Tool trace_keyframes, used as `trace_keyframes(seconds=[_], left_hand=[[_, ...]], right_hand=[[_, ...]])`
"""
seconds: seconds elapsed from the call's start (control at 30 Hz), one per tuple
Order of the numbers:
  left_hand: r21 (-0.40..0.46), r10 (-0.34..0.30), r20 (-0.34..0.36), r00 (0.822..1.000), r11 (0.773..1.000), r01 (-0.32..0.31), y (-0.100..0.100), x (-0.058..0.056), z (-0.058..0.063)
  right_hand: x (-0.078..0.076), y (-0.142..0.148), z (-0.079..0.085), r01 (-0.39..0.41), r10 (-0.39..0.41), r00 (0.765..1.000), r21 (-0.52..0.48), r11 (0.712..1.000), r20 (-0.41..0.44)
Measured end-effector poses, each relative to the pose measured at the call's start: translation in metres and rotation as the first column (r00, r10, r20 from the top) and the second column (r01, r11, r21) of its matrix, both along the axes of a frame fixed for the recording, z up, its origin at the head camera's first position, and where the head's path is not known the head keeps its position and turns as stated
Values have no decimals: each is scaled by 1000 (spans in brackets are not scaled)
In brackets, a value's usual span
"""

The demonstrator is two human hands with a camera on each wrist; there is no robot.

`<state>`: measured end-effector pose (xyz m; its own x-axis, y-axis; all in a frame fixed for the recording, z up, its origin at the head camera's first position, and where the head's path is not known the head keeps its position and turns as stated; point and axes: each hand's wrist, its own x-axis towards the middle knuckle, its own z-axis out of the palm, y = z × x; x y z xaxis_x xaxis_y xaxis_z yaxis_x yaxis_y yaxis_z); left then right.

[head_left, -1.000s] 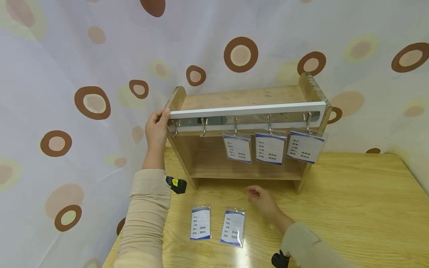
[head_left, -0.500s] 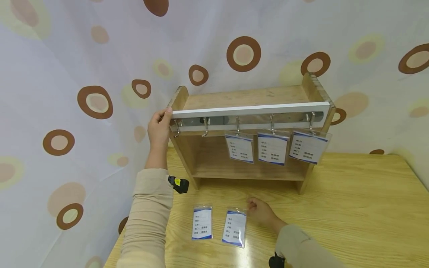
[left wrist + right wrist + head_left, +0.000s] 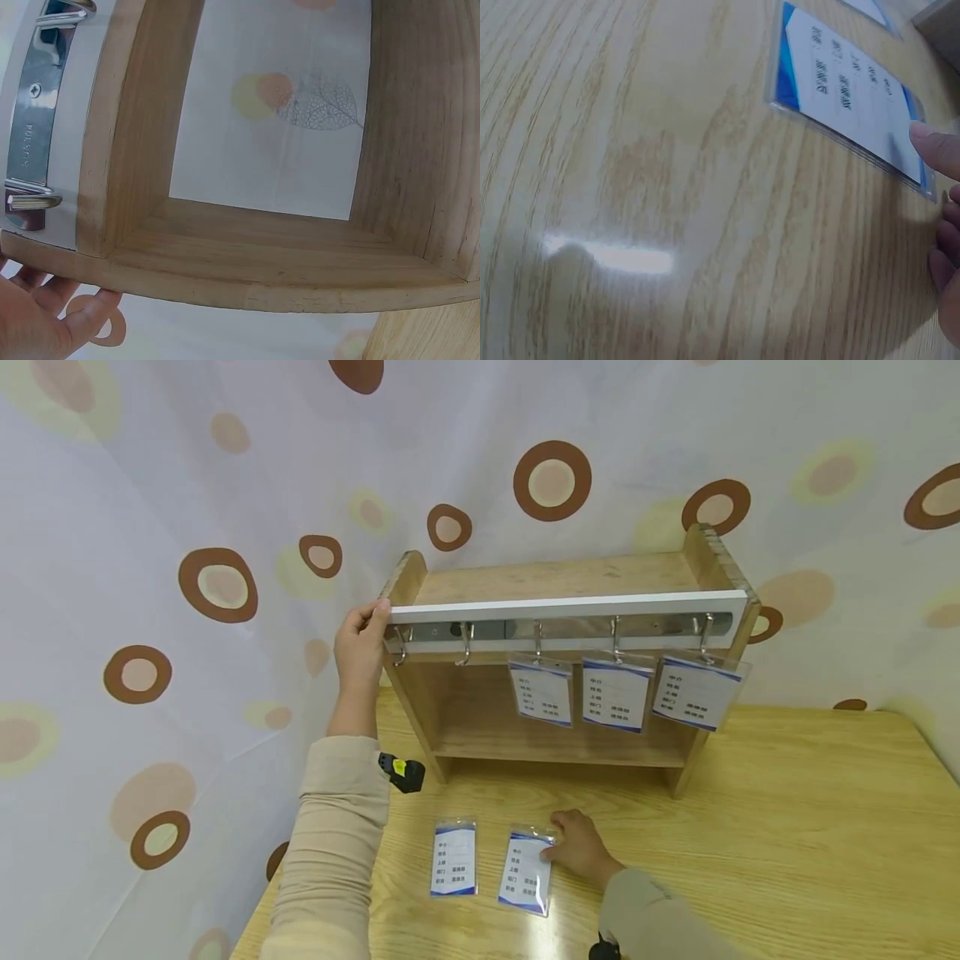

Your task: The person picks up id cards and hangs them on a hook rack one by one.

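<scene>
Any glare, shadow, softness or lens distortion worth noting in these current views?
Head: a glare streak on the light wooden table, just below the right-hand of two white-and-blue badges in clear sleeves lying there; right wrist: a brighter glare patch, a shadow around the right hand, and soft badge print; left wrist: the pale wooden shelf bows, likely lens distortion.

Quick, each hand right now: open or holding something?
Left hand: touching the left side of the pale wooden shelf; whether it's closed, can't tell.
Right hand: open, at the edge of a rectangular blue-and-white plastic-covered card.
</scene>
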<state>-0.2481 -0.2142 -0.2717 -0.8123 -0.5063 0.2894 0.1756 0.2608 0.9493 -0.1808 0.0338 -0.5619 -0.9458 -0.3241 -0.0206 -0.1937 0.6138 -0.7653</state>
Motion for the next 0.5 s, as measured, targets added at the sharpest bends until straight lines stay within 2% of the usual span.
trace_keyframes(seconds=[0.13,0.37,0.5], left_hand=[[4,-3,6,1000,1000,3,0,0,1],[-10,3,-1,1000,1000,-3,-1,-1,0],[-12,5,5,1000,1000,-5,-2,0,-1]], right_hand=[[2,-5,-2,13,-10,1000,98,995,-29],[13,-12,-4,44,-25,994,179,983,-108],[16,-15,-6,56,-33,992,182,982,-125]])
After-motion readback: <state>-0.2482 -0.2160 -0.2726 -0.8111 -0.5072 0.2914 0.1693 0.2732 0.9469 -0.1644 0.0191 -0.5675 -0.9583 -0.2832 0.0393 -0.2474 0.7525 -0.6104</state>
